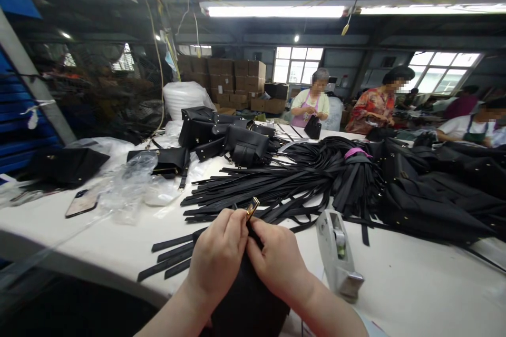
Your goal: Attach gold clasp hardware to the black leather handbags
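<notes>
Close in front of me, my left hand [221, 247] and my right hand [279, 255] meet, fingers closed. A narrow gold-coloured metal clasp [252, 208] sticks up between them, pinched in my left fingertips. My right thumb and forefinger grip black material at the top of a black bag [249, 303], which hangs below both hands at the table's front edge. The fingers partly hide how clasp and bag join. Several loose black straps [169, 259] lie left of my left hand. A grey tape dispenser [339, 255] stands right of my right hand.
A large pile of black straps [256, 187], one bundle bound with a purple tie [357, 153], covers mid-table. Black bags lie at left [158, 160] and right [435, 200]. A phone [81, 203] rests beside clear plastic bags [128, 184]. Co-workers [310, 102] work across the table.
</notes>
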{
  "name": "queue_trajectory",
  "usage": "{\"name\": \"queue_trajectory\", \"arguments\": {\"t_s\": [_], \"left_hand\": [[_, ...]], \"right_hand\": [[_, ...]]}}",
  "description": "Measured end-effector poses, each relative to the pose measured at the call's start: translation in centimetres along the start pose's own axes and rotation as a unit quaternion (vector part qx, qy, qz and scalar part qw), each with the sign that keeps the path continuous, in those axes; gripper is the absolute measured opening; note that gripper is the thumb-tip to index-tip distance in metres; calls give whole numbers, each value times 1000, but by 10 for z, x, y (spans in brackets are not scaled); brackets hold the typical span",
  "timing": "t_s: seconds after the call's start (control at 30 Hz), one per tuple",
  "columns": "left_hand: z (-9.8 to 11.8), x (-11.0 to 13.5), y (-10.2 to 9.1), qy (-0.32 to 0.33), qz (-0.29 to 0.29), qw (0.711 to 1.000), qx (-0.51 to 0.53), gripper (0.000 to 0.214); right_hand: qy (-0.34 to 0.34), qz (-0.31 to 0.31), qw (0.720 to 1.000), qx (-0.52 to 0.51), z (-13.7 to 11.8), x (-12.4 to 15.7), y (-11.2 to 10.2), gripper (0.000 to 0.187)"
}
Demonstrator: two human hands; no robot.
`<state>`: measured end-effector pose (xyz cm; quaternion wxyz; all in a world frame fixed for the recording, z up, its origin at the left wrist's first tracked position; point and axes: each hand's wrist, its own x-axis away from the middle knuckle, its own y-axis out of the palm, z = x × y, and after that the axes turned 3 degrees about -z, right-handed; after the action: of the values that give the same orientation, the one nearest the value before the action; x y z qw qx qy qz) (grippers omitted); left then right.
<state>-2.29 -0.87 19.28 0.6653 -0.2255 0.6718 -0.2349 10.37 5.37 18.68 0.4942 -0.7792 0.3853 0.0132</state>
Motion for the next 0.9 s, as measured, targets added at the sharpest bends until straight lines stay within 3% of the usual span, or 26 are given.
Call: {"name": "queue_trajectory", "arguments": {"t_s": [0.07,0.27,0.4,0.47,0.57,0.67,0.8,0.9], "left_hand": [[-2,-3,0,-16,24,1000,-2,7],[-12,-12,-7,-35,68,997,-19,8],[-19,-20,-16,-112,74,987,86,7],[-20,-22,-21,-172,35,961,212,10],[-16,-23,-27,-246,-39,880,405,16],[-9,-20,-29,-265,-36,827,494,16],[-12,-18,-23,-299,-13,795,528,15],[-21,-15,-16,-289,-47,813,504,14]], "right_hand": [[-15,0,1000,-27,1,1,-1,31],[-13,-5,999,-30,2,2,-2,29],[-12,-8,999,-28,3,2,-3,31],[-7,-9,1000,-12,4,2,-2,25],[5,-11,1000,23,6,2,0,18],[17,-11,999,28,8,2,2,17],[31,-2,999,9,9,4,1,15],[35,3,999,-10,11,5,1,17]]}}
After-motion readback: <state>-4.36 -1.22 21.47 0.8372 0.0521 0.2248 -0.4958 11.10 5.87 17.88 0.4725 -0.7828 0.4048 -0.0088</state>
